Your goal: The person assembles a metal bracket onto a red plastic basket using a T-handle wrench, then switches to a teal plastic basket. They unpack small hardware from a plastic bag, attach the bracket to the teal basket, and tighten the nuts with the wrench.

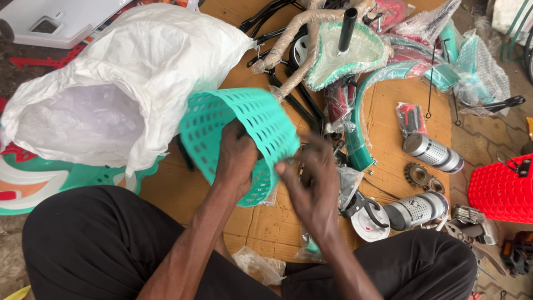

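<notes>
A teal perforated plastic basket lies on its side in front of me, its open mouth turned toward the lower right. My left hand grips its rim from below, fingers curled over the edge. At the same rim, on the right, my right hand pinches or touches the edge with its fingertips. A large white woven sack lies open just to the left, touching the basket.
Flattened cardboard covers the ground. On it lie a teal bicycle saddle with a black post, a teal mudguard, wrapped black frame tubes, two silver canisters, a sprocket, and a red basket.
</notes>
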Demonstrator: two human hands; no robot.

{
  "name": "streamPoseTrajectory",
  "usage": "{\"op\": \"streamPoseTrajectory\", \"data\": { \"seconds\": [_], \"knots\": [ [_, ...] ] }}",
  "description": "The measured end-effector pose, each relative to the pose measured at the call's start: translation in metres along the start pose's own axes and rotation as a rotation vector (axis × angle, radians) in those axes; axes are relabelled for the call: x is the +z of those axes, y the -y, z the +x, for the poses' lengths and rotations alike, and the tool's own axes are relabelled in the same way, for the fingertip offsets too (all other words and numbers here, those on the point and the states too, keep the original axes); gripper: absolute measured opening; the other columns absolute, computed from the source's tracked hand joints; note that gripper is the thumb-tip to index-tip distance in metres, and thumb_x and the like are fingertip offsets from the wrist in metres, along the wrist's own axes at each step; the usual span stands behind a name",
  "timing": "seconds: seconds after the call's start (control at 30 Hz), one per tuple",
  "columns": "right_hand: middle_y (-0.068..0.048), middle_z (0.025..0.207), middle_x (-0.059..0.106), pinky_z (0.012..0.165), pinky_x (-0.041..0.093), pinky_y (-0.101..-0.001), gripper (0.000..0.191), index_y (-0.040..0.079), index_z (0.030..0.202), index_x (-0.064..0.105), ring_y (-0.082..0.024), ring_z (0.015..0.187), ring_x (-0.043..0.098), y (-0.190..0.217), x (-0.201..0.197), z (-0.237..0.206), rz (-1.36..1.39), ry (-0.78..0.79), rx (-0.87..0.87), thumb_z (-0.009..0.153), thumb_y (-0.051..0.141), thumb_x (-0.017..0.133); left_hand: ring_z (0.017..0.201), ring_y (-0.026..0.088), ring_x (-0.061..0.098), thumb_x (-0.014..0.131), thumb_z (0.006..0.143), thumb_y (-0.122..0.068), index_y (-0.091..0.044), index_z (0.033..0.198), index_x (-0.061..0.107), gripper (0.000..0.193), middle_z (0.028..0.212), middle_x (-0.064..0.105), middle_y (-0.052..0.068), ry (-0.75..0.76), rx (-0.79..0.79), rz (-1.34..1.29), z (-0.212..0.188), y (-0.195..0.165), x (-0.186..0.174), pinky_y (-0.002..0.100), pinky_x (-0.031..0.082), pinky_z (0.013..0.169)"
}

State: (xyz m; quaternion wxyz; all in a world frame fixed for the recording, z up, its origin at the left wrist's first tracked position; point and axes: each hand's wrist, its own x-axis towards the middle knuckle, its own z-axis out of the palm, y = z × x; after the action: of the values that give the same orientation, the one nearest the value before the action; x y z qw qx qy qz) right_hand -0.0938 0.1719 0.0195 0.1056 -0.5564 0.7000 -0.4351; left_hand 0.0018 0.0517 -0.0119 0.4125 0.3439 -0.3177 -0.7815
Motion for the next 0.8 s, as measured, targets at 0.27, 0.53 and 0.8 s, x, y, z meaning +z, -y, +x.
{"op": "streamPoseTrajectory", "data": {
  "seconds": [0.27,0.53,0.8],
  "knots": [
    [-0.025,0.153,0.047,0.085,0.057,-0.0415,0.076,0.005,0.150,0.052,-0.037,0.128,0.057,-0.008,-0.002,0.019,-0.132,0.074,-0.028,0.092,0.047,0.078,0.074,0.012,0.065,0.061,0.092,-0.012,0.003,0.103,0.075,0.023,0.087,0.075,0.009,0.184,0.108,0.410,0.010,-0.012,0.001,0.030,0.055,0.064],
    [-0.023,0.142,0.048,0.081,0.061,-0.0457,0.076,0.010,0.143,0.053,-0.038,0.120,0.063,-0.006,0.039,0.020,-0.135,-0.018,0.192,0.086,0.057,0.073,0.066,0.005,0.058,0.066,0.096,-0.013,0.003,0.096,0.078,0.020,0.079,0.072,0.002,0.161,0.117,0.243,0.019,-0.019,-0.021,0.024,0.048,0.056],
    [-0.024,0.143,0.045,0.078,0.060,-0.0495,0.079,0.012,0.142,0.055,-0.040,0.109,0.068,0.008,0.050,0.028,-0.182,0.001,0.243,0.082,0.060,0.074,0.062,0.003,0.059,0.067,0.096,-0.013,0.002,0.102,0.078,0.019,0.080,0.074,0.001,0.213,-0.009,0.333,0.026,-0.039,-0.040,0.022,0.048,0.053]
  ]
}}
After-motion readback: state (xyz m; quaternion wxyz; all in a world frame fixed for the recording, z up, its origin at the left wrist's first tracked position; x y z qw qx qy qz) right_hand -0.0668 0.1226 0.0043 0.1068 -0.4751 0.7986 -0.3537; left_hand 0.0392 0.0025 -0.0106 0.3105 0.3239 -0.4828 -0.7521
